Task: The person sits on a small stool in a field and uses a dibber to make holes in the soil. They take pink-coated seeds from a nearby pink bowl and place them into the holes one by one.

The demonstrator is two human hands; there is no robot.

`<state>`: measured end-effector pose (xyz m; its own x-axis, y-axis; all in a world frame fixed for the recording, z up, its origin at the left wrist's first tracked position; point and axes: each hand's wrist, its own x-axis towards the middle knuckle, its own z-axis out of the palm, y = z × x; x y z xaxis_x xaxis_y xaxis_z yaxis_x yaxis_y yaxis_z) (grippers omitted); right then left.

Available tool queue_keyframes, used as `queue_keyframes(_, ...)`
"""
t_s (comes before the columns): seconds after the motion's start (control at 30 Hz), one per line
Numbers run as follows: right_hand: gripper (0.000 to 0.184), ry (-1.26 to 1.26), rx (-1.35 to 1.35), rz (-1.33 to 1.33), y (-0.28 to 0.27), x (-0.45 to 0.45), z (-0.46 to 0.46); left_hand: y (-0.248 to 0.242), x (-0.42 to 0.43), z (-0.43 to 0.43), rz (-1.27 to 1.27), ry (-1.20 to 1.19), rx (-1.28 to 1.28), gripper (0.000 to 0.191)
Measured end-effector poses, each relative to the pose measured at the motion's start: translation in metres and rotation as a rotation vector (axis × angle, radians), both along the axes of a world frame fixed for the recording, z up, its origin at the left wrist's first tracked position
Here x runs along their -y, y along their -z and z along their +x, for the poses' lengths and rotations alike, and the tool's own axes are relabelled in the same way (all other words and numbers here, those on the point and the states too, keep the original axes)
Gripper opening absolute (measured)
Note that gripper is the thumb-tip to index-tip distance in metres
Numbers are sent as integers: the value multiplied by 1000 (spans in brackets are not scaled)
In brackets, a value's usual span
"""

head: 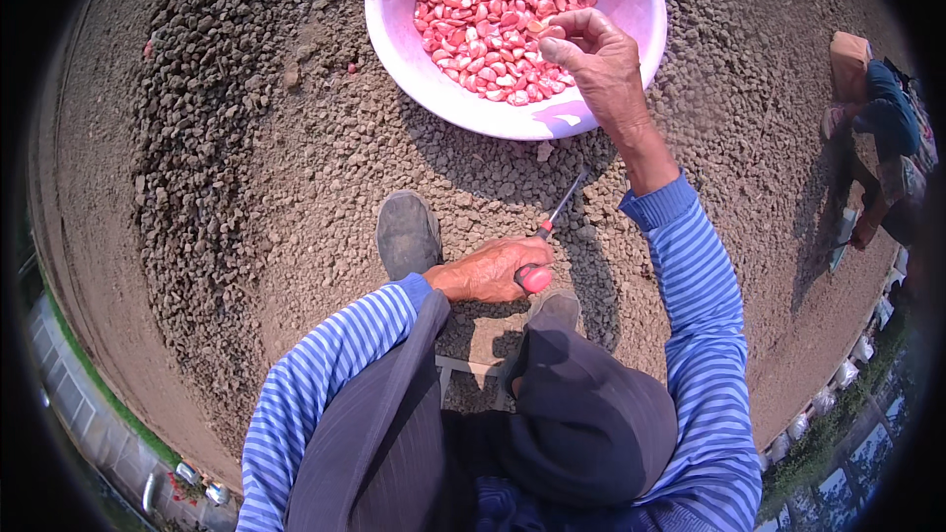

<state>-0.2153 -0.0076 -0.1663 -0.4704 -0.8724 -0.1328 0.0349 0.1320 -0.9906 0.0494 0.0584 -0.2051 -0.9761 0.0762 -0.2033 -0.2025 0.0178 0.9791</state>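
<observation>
My left hand [497,268] is closed around the red-and-black handle of a screwdriver-like hand tool [566,199]. Its thin metal shaft points up and to the right, with the tip close to the soil. Over the right part of a pink plastic basin [465,117] is my right hand [595,59], thumb and fingers curled towards each other. Pinkish-red garlic cloves [480,29] cover the basin's bottom. Some lie right behind my right fingertips, so whether a clove is pinched there is unclear.
Crumbly, cloddy soil [310,185] surrounds the basin. My shoe [408,233] stands below it, and a pale frame [465,366] shows between my legs. Another person [883,118] crouches at the far right. White bags [824,400] line the field edge at lower right.
</observation>
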Motion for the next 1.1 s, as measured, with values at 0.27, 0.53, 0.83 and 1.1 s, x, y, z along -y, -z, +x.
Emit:
queue_keyframes(0.27, 28, 393, 218, -19, 19, -143, 24, -4, -11, -2, -4, -80, 126, 38)
queue_keyframes(0.53, 16, 543, -145, 165, 62, -215, 36, -11, -16, -6, 33, -116, 144, 24)
queue_keyframes(0.83, 11, 387, -660, 348, 89, -231, 43, -20, -18, -17, -12, -206, 145, 30)
queue_keyframes(1.1, 9, 173, -875, 528, 105, -205, 26, -27, -12, -23, 2, -257, 193, 29)
